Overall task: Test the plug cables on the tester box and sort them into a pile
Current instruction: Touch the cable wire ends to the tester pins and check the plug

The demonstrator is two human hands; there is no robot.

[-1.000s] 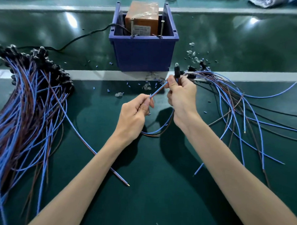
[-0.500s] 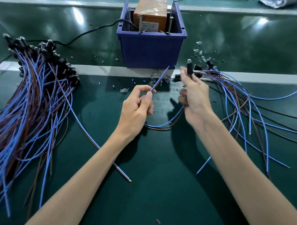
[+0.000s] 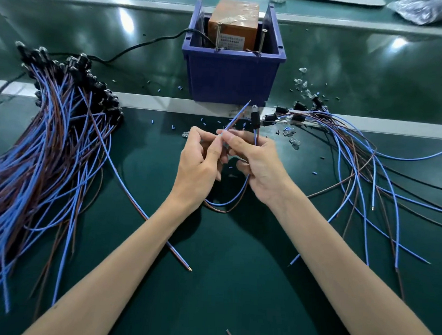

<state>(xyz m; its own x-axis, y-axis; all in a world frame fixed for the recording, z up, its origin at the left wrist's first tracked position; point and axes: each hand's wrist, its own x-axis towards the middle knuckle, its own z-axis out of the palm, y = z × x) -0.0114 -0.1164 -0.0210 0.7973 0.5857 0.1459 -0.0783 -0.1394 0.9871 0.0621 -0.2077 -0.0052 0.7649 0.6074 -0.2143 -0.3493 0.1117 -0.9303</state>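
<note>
My left hand (image 3: 200,164) pinches the free blue and brown wire ends of one plug cable (image 3: 224,205), their tips pointing up toward the tester. My right hand (image 3: 259,161) grips the same cable just below its black plug (image 3: 254,117), which stands upright with a clear bulb on top. The cable's loop hangs below both hands. The tester box (image 3: 232,18), orange-brown with two upright metal pins, sits in a blue bin (image 3: 231,74) straight ahead. A large pile of cables (image 3: 46,144) lies at the left. A smaller spread of cables (image 3: 361,168) lies at the right.
A black power cord (image 3: 144,46) runs left from the bin. Small clear bulbs (image 3: 303,82) and bits of wire sleeve are scattered on the green mat (image 3: 222,281) near the bin. One loose cable (image 3: 147,214) lies diagonally under my left forearm. A pale strip (image 3: 154,103) crosses the bench.
My hands have come together in front of the bin; the right hand now sits close against the left, and the plug is still upright.
</note>
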